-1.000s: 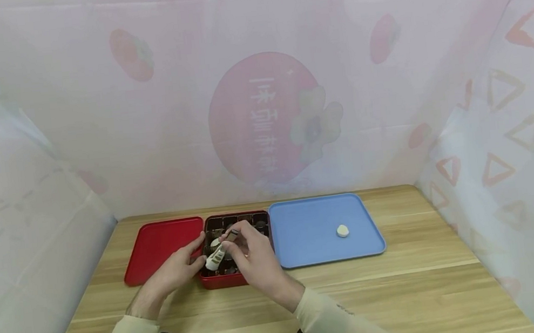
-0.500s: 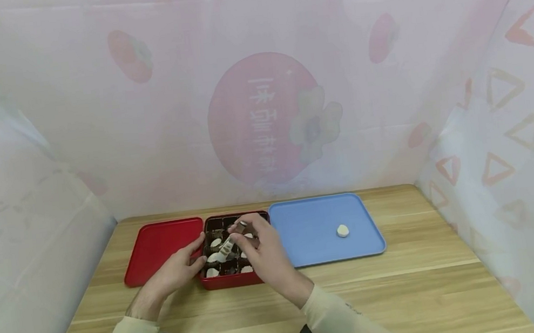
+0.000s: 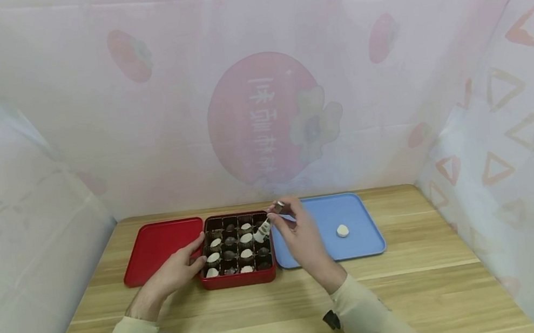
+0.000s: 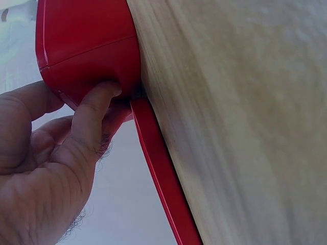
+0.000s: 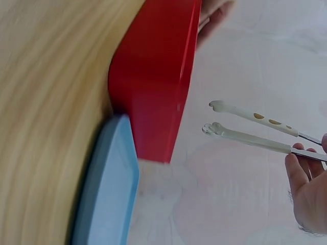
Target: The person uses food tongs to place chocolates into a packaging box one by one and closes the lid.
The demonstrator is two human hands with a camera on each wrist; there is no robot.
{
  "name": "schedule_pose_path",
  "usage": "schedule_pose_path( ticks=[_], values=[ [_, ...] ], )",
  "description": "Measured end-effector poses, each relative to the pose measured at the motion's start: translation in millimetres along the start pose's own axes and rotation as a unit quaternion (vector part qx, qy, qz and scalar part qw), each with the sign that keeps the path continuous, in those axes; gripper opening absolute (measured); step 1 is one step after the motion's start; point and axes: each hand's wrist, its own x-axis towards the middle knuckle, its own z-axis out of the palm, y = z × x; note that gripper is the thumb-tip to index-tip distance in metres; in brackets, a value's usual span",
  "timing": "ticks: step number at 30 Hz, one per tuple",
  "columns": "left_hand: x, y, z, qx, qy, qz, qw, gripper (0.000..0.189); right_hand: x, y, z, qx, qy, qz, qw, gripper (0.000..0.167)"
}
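Note:
A red box (image 3: 240, 280) with a dark compartmented insert holds several white and dark chocolates (image 3: 230, 241). My left hand (image 3: 177, 271) rests against its left side; in the left wrist view the thumb (image 4: 94, 109) presses the red wall. Small light-coloured tongs (image 5: 255, 143) are pinched at the rear by my right hand (image 3: 301, 236), above the box's right part. In the right wrist view their paw-shaped tips are apart, with nothing between them. A single white chocolate (image 3: 342, 230) lies on the blue tray (image 3: 315, 253) to the right.
A red lid or tray (image 3: 163, 248) lies against the box's left side. The blue tray adjoins the right side. All stand near the back of the wooden table (image 3: 273, 318), before a printed cloth backdrop (image 3: 367, 139).
My right hand has moved right with the tongs, from the box's left columns to its right part, uncovering the rows of chocolates. The left hand has stayed at the box's side.

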Motion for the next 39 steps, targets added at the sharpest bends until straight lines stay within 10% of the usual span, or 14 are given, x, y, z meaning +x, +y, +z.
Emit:
schedule_pose_path(
  ticks=[39],
  values=[
    [2.6, 0.1, 3.1, -0.013, -0.004, 0.006, 0.9999, 0.076, -5.7, 58, -139, -0.221, 0.058, 0.063, 0.9716, 0.027]
  ],
)
